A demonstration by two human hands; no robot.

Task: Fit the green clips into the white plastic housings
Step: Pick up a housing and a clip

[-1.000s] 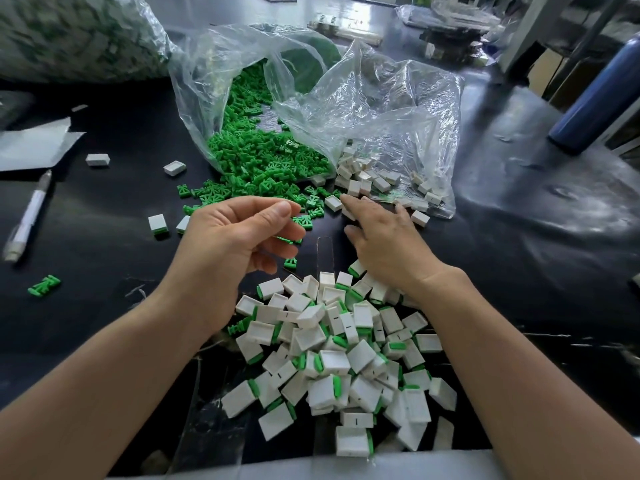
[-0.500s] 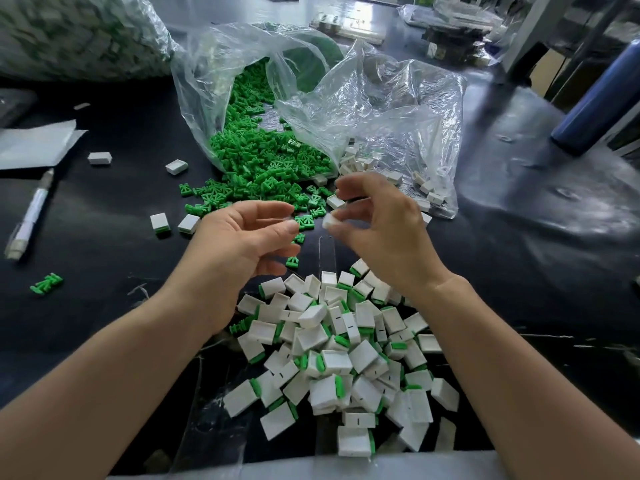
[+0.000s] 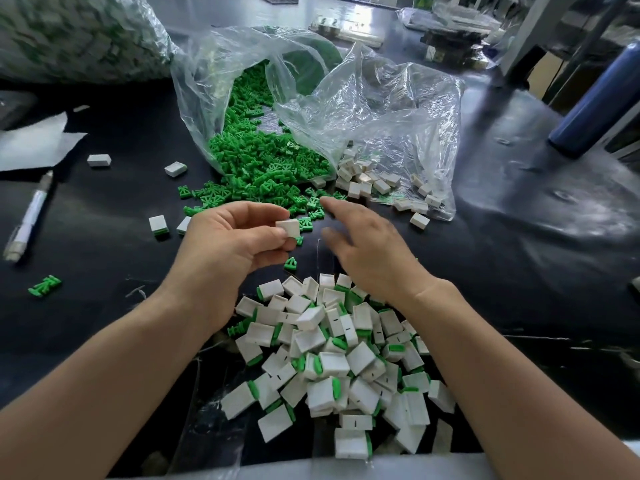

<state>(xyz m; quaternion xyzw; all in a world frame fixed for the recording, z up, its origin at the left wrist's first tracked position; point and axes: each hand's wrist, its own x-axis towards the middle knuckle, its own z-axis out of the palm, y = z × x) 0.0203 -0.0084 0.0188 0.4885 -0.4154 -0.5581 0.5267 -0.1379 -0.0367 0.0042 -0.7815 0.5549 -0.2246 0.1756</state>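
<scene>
1. Head view, the task's things: the left hand point(image 3: 228, 251) pinches one white housing point(image 3: 288, 227), a small plain square block. Its grip is closed on the block between thumb and forefinger. The block is held above the counter point(image 3: 104, 209), just in front of the spilled green clips point(image 3: 263, 161).
2. The right hand point(image 3: 374, 251) is blurred. Its grip is slack, with fingers straight and nothing held, and the fingertips are near the clips.
3. The counter is black and glossy. A paper sheet point(image 3: 34, 143) and one pen point(image 3: 29, 216) lie at the left, and a blue bottle point(image 3: 602, 98) stands far right.
4. Counts:
   - Two clear bags: the clip bag point(image 3: 214, 81) and the housing bag point(image 3: 398, 109).
   - Two bare housings point(image 3: 99, 160) lie apart at the left.
   - Two fitted ones point(image 3: 158, 225) lie beside the left hand.
   - The near heap of fitted housings point(image 3: 332, 358) is too many to count.
</scene>
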